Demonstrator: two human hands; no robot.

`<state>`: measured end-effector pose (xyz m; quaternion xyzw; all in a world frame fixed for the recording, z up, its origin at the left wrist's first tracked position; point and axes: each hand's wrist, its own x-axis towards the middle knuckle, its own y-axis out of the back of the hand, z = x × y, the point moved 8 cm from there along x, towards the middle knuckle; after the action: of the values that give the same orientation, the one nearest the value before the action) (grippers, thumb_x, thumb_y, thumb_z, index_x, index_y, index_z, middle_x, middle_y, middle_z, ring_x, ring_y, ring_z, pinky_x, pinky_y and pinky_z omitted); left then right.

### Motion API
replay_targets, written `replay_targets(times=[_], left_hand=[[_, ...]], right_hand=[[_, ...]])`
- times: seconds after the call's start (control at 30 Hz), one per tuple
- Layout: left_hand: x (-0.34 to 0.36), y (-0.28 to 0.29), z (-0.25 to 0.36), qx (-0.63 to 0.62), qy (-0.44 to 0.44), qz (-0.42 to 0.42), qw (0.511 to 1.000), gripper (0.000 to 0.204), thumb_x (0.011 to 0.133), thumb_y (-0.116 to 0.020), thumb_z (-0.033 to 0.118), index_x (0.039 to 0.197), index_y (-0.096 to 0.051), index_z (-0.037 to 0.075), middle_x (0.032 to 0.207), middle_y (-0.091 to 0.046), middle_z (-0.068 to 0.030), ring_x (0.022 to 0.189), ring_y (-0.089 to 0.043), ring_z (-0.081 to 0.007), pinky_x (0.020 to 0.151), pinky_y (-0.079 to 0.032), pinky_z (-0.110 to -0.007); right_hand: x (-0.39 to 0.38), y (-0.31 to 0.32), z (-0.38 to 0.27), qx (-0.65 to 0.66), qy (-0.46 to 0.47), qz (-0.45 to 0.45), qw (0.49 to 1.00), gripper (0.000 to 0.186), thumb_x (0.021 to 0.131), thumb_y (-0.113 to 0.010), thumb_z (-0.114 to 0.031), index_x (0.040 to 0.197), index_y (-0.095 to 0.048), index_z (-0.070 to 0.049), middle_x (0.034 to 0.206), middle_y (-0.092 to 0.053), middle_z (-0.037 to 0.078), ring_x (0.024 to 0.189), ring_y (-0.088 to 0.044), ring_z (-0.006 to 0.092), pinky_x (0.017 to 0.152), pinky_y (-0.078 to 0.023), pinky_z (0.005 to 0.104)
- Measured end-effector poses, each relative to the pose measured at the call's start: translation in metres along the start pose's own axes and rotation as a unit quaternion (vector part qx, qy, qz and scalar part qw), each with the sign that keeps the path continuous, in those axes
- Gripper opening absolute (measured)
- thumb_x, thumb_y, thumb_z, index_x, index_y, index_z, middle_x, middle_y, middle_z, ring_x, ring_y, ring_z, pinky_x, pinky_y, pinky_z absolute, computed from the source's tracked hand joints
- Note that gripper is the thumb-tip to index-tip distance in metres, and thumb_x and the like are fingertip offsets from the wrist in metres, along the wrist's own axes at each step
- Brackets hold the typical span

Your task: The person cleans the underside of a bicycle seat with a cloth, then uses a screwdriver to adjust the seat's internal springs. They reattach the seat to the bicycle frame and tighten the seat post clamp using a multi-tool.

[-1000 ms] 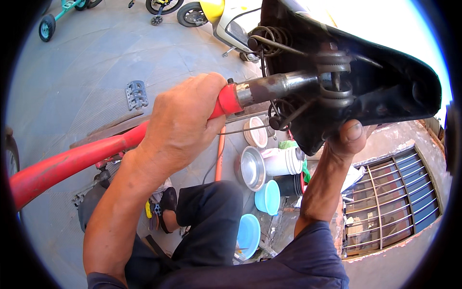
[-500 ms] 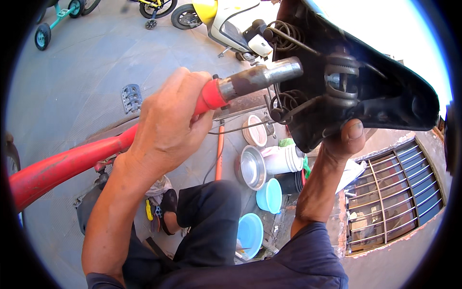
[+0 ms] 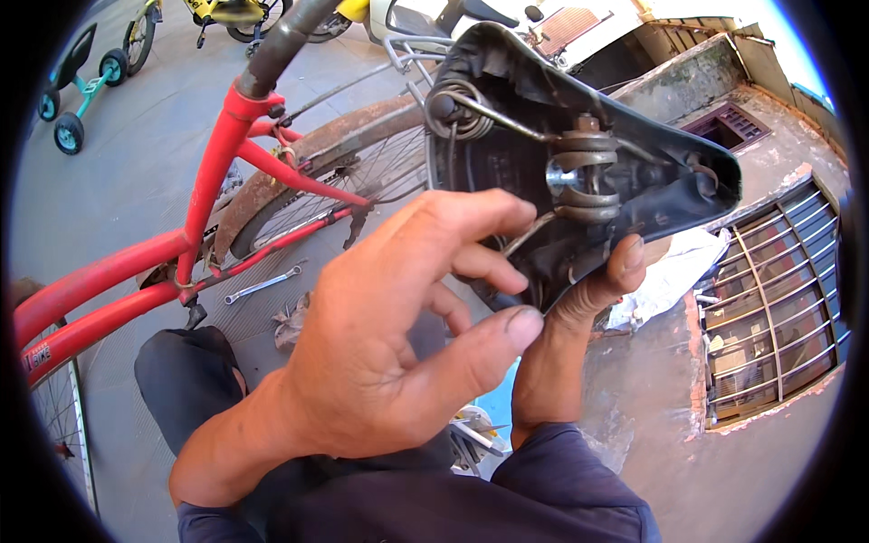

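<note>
Red bike frame at left, rusty fender over spoked rear wheel. Wrench flat on concrete beneath frame, crumpled rag just beside it. Teal kids' scooter top left, well apart. Yellow bike at top edge (mostly cut off). Barred window grille at right. White cloth near grille.

Two hands, one black saddle, one red bicycle frame, one wrench

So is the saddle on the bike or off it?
Off: the saddle is held underside-up in the right hand, apart from the frame.
</note>
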<state>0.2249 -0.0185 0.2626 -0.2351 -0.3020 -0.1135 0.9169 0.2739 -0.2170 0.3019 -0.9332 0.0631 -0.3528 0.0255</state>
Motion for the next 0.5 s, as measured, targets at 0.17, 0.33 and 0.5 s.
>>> replay_targets(times=[0.17,0.33,0.5], left_hand=[[-0.019,-0.028,-0.033,-0.047,0.175,0.103,0.978,0.061,0.093,-0.062,0.019,0.139,-0.037,-0.013,0.133,-0.050,-0.0299,0.092,-0.069,-0.0255,0.058,-0.054,-0.024],[-0.039,-0.046,-0.066,-0.010,0.296,0.104,0.949,0.059,0.096,-0.058,0.027,0.135,-0.043,-0.014,0.125,-0.057,-0.0248,0.077,-0.070,-0.0250,0.054,-0.054,-0.026],[-0.069,-0.050,-0.091,-0.044,0.392,0.110,0.912,0.050,0.100,-0.053,0.036,0.123,-0.054,-0.009,0.119,-0.062,-0.0206,0.069,-0.069,-0.0236,0.051,-0.054,-0.028]], right_hand=[[-0.055,0.036,0.054,0.129,-0.126,0.036,0.983,0.103,0.064,-0.084,-0.050,0.136,-0.038,0.007,0.121,-0.056,0.018,0.100,-0.064,0.0279,0.084,-0.056,0.0382],[-0.080,0.037,0.057,0.135,-0.077,-0.024,0.987,0.099,0.062,-0.086,-0.041,0.135,-0.041,0.010,0.125,-0.057,0.020,0.108,-0.062,0.0285,0.093,-0.052,0.0389],[-0.104,0.038,0.067,0.220,-0.065,-0.085,0.970,0.100,0.060,-0.089,-0.020,0.139,-0.036,0.012,0.132,-0.053,0.022,0.116,-0.059,0.0296,0.100,-0.049,0.0407]])
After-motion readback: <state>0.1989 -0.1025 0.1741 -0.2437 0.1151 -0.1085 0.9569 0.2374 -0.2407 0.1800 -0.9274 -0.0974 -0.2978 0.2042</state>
